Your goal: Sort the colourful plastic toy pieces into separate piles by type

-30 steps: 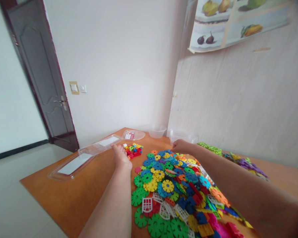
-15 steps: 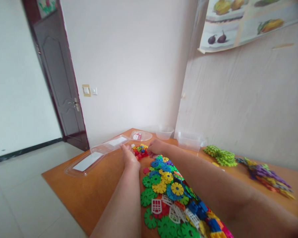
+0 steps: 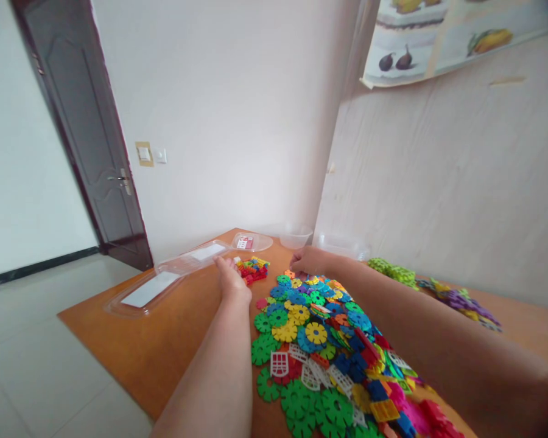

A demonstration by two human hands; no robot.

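My left hand (image 3: 232, 278) rests on its side at the left of a small heap of red, yellow and blue toy bricks (image 3: 256, 272). Its fingers are stretched out and partly curved round the heap. At the far edge of a large pile of notched plastic discs (image 3: 296, 313), my right hand (image 3: 309, 261) is closed, fingertips pointing down. An orange disc (image 3: 290, 274) lies right at those fingertips; whether they grip it or something smaller, I cannot tell. White lattice pieces (image 3: 279, 364) and coloured blocks (image 3: 383, 410) are mixed into the near part of the pile.
Clear plastic lids (image 3: 148, 292) lie along the table's (image 3: 187, 340) left edge, with an oval labelled lid (image 3: 252, 242) behind. A round clear tub (image 3: 295, 235) and a rectangular one (image 3: 340, 244) stand by the wall. Lime-green pieces (image 3: 391, 271) and purple pieces (image 3: 466, 302) lie at right.
My right hand has moved right, from the brick heap to the far edge of the disc pile. My left hand stays by the bricks. The view has shifted, showing more of the disc pile.
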